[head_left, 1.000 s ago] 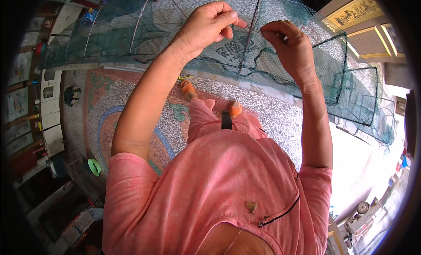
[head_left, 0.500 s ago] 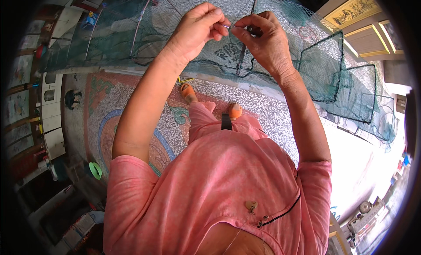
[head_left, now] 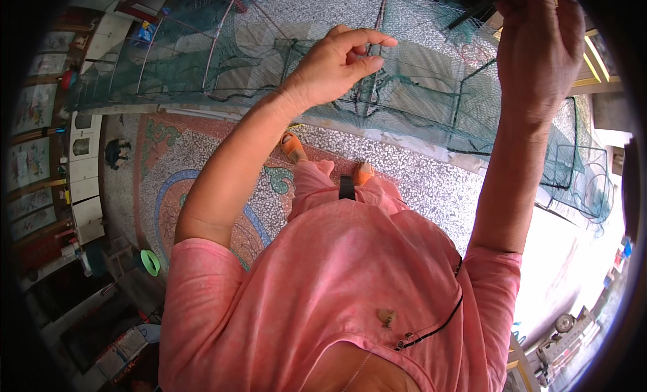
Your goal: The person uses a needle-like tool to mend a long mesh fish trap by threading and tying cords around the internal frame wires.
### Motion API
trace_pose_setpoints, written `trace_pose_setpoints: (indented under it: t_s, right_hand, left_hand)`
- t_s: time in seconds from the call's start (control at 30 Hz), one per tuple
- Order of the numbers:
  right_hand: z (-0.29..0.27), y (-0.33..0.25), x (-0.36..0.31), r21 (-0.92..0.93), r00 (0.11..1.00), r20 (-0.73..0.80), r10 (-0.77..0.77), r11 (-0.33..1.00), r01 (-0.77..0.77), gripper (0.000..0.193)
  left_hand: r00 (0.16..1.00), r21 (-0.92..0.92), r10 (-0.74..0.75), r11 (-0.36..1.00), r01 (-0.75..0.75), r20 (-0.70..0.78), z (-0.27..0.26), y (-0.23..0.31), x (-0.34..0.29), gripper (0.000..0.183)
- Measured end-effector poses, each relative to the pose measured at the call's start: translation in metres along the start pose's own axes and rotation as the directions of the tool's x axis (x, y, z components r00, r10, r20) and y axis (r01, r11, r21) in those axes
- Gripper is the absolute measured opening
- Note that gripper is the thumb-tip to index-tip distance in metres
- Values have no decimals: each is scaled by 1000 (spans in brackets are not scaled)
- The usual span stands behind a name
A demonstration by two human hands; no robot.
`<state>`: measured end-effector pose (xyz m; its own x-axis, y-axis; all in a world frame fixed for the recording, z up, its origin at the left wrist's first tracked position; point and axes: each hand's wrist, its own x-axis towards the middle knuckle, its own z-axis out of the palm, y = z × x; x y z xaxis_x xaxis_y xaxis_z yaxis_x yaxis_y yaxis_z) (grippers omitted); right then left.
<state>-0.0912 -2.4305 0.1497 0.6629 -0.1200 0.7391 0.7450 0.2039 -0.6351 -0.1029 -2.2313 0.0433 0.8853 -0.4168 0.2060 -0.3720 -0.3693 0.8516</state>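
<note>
A long cage-type fishing net [head_left: 263,62] of green mesh on dark frames stretches across the space before me. In front of its middle is my left hand [head_left: 330,65], with index finger and thumb apart, the other fingers curled, and nothing visible between them. My right hand [head_left: 539,55] is raised at the upper right, its fingers closed and partly cut off by the picture's edge. A dark narrow stick-like piece [head_left: 468,15] juts from its fingertips; its exact kind is unclear.
Below me is a patterned stone floor [head_left: 256,190], where my feet in orange sandals [head_left: 292,146] stand close to the net. Cabinets [head_left: 84,176] line the left side, with a green ring-shaped thing [head_left: 149,263] nearby. A wheeled metal frame [head_left: 563,331] is at the lower right.
My hands, close together at the net before, have separated. The right has swung up and to the right with the dark piece; the left has moved slightly right and down, its fingers loosened.
</note>
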Motion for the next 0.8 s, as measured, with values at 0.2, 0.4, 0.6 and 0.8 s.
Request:
trace_pose_setpoints:
  t_s: [0.2, 0.4, 0.6, 0.8]
  right_hand:
    - [-35, -6, -10, -629, 915, 400, 46, 741, 237, 10]
    - [-82, -32, -9, -849, 477, 234, 847, 417, -324, 17]
    - [-99, -3, -1, -836, 734, 46, 677, 428, -342, 21]
    - [-79, -41, 13, -644, 455, 252, 854, 499, -580, 21]
  left_hand:
    - [965, -372, -250, 891, 260, 76, -27, 13, 10, 12]
    - [951, -357, -224, 888, 290, 214, -45, 17, 11, 16]
    - [946, -375, -161, 889, 263, 283, -43, 9, 29, 15]
    - [922, -519, -195, 779, 353, 335, -52, -8, 29, 14]
